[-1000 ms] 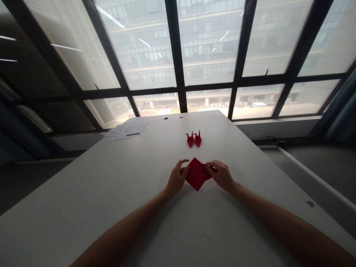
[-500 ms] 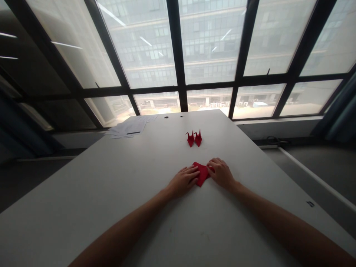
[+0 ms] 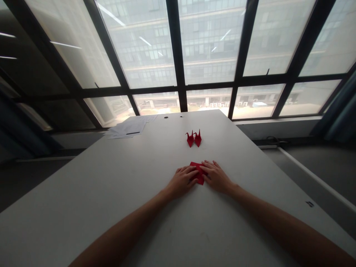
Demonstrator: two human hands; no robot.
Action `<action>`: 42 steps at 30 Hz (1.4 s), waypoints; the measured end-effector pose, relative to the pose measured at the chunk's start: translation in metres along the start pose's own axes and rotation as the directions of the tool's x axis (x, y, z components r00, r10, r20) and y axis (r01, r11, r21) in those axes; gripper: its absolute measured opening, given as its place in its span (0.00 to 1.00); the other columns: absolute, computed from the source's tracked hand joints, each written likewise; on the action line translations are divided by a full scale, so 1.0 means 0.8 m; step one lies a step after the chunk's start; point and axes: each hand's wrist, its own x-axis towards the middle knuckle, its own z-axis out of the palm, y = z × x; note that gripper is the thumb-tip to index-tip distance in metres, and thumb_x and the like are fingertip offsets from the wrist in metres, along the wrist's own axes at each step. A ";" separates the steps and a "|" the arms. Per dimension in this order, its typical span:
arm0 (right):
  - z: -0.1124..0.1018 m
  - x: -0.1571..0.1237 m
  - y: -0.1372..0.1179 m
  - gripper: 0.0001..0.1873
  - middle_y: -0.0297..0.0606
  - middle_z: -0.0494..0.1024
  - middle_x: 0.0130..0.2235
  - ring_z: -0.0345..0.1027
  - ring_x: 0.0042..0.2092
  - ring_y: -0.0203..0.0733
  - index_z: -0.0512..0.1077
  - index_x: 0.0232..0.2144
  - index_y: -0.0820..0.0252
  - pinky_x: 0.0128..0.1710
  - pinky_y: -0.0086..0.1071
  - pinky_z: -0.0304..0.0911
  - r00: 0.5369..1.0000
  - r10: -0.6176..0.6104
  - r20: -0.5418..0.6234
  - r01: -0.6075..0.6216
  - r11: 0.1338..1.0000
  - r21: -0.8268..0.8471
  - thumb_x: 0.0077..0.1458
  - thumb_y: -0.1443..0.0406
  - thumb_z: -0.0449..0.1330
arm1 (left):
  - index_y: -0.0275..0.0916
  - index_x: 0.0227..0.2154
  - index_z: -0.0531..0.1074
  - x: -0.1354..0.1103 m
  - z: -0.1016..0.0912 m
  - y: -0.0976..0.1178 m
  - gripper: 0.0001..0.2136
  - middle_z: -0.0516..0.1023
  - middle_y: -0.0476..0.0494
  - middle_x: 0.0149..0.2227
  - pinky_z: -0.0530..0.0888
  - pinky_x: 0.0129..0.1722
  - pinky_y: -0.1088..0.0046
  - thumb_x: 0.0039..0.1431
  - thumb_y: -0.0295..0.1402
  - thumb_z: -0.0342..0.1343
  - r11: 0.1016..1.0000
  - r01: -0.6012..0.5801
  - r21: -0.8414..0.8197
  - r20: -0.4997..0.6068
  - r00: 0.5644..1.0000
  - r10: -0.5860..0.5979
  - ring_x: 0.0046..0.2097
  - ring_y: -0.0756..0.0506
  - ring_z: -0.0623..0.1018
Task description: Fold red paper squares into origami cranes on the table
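A piece of folded red paper [image 3: 200, 177] lies on the white table [image 3: 133, 200], partly covered by my fingers. My left hand [image 3: 182, 181] rests over its left side with fingers stretched out. From the right, my right hand [image 3: 217, 178] lies over the other side, its fingers spread and pressing down on the paper. Just beyond the paper, two red origami cranes [image 3: 190, 139] stand close side by side.
White paper sheets [image 3: 126, 125] with a dark pen [image 3: 132, 133] on them lie at the table's far left. A small dark mark [image 3: 309, 204] is near the right edge. Windows stand behind the table.
My right hand has gone from pinching the paper's right side to lying flat on it, folding that side inward. My left hand has stayed nearly in place.
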 end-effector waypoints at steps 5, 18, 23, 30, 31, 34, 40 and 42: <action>-0.004 0.000 -0.004 0.16 0.41 0.77 0.53 0.68 0.56 0.49 0.77 0.47 0.53 0.60 0.47 0.56 0.998 0.005 -0.057 -0.005 1.000 0.006 0.58 0.69 0.58 | 0.51 0.56 0.72 0.000 -0.001 0.001 0.20 0.73 0.45 0.57 0.65 0.57 0.61 0.60 0.43 0.61 1.000 0.017 0.014 -0.006 1.000 -0.017 0.56 0.39 0.71; 0.004 -0.001 0.006 0.23 0.42 0.71 0.61 0.60 0.64 0.49 0.72 0.56 0.53 0.65 0.53 0.50 1.000 -0.020 0.010 0.019 0.998 0.060 0.61 0.71 0.53 | 0.45 0.59 0.69 0.002 0.000 -0.006 0.24 0.70 0.39 0.60 0.62 0.63 0.57 0.60 0.42 0.62 0.989 -0.053 -0.135 -0.012 0.999 0.052 0.61 0.37 0.69; 0.005 -0.001 0.007 0.23 0.42 0.71 0.60 0.61 0.63 0.50 0.72 0.56 0.52 0.64 0.52 0.52 1.000 -0.026 -0.001 0.026 0.997 0.070 0.61 0.72 0.53 | 0.44 0.57 0.71 0.002 0.001 -0.006 0.22 0.72 0.38 0.59 0.66 0.62 0.58 0.60 0.41 0.61 0.983 -0.041 -0.179 -0.015 0.999 0.039 0.60 0.37 0.71; 0.003 0.000 0.009 0.23 0.40 0.72 0.60 0.62 0.63 0.49 0.73 0.55 0.51 0.64 0.51 0.53 1.000 -0.027 0.001 0.026 0.997 0.076 0.60 0.71 0.54 | 0.45 0.54 0.75 0.004 -0.002 -0.006 0.18 0.74 0.39 0.57 0.67 0.62 0.57 0.62 0.42 0.59 0.972 -0.062 -0.226 -0.032 0.998 0.056 0.59 0.37 0.72; 0.002 0.000 0.008 0.23 0.40 0.73 0.59 0.62 0.63 0.49 0.73 0.55 0.51 0.64 0.51 0.53 1.000 -0.028 0.003 0.028 0.997 0.073 0.60 0.71 0.54 | 0.45 0.52 0.76 0.005 -0.003 -0.006 0.17 0.74 0.40 0.58 0.66 0.62 0.58 0.63 0.42 0.58 0.969 -0.074 -0.236 -0.029 0.997 0.069 0.60 0.38 0.72; 0.001 0.000 0.007 0.23 0.40 0.73 0.59 0.62 0.63 0.50 0.73 0.55 0.52 0.63 0.51 0.53 1.000 -0.020 0.007 0.020 0.998 0.065 0.60 0.71 0.53 | 0.45 0.50 0.78 0.006 -0.005 -0.005 0.14 0.74 0.41 0.58 0.67 0.62 0.60 0.64 0.42 0.57 0.960 -0.095 -0.262 -0.019 0.995 0.094 0.59 0.39 0.72; 0.001 0.000 0.006 0.22 0.40 0.72 0.60 0.62 0.63 0.50 0.73 0.54 0.51 0.63 0.51 0.53 1.000 -0.016 0.006 0.016 0.997 0.076 0.60 0.71 0.54 | 0.45 0.50 0.77 0.005 -0.002 -0.008 0.16 0.75 0.40 0.57 0.68 0.61 0.59 0.62 0.43 0.59 0.957 -0.078 -0.281 -0.024 0.997 0.074 0.58 0.38 0.74; 0.002 0.000 0.006 0.22 0.40 0.72 0.60 0.62 0.63 0.50 0.73 0.54 0.51 0.63 0.51 0.53 1.000 -0.015 0.001 0.015 0.997 0.075 0.60 0.71 0.54 | 0.45 0.51 0.77 0.004 -0.001 -0.009 0.17 0.75 0.40 0.57 0.68 0.61 0.59 0.62 0.44 0.59 0.958 -0.072 -0.277 -0.021 0.997 0.069 0.58 0.38 0.74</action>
